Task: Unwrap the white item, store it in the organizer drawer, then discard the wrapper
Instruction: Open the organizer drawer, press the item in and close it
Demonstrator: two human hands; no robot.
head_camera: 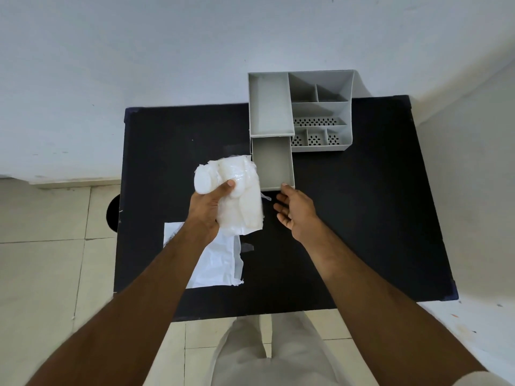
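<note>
White item (237,190), part-wrapped, sits pinched in my left hand (207,207) at nine o'clock of the open drawer (274,162), right hand (295,210) spread at its front; loose film could snag there.

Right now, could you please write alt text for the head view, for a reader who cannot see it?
The left hand holds a white item beside the organizer's open, empty drawer, whose front edge the open right hand touches. A white wrapper lies on the black table.
</note>
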